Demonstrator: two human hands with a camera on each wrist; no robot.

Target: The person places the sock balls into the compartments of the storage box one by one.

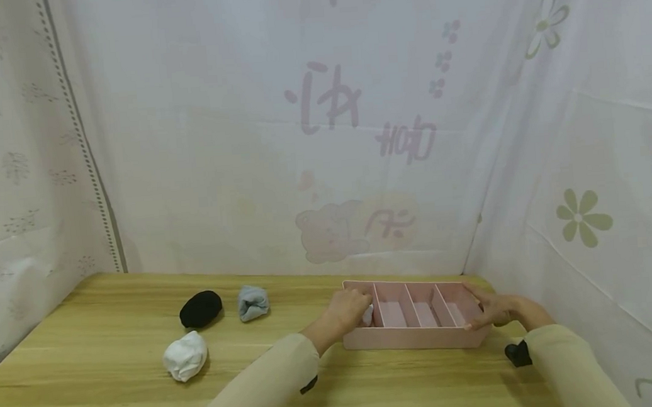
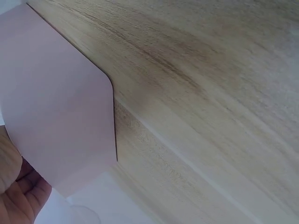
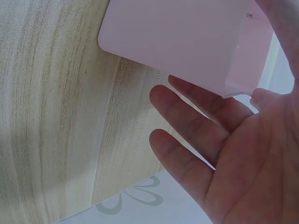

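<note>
We have both hands on a pink divided tray [image 1: 420, 339] that sits toward the right end of the wooden counter [image 1: 99, 370], close to the curtained back corner. The tray has four compartments side by side, set apart by thin pink walls.

Our left hand [image 1: 346, 310] is at the tray's left end, its fingers curled over the rim into the leftmost compartment, where they close on a small white sock bundle [image 1: 367, 315] that shows just past the knuckles. In the left wrist view we see only the tray's smooth outer wall [image 2: 56, 107] and the heel of that hand at the lower corner, so the grip itself is hidden there.

Our right hand [image 1: 495, 310] rests against the tray's right end. The right wrist view shows its fingers [image 3: 187, 140] straight and spread beneath and beside the tray's corner [image 3: 187, 37], the thumb up along the end wall; the grip is apart, steadying and not clamping.

Well to the left on the counter lie three rolled socks, apart from one another: a black one [image 1: 199, 309], a grey one [image 1: 252, 302] just to its right, and a white one [image 1: 185, 356] nearer to us.
</note>
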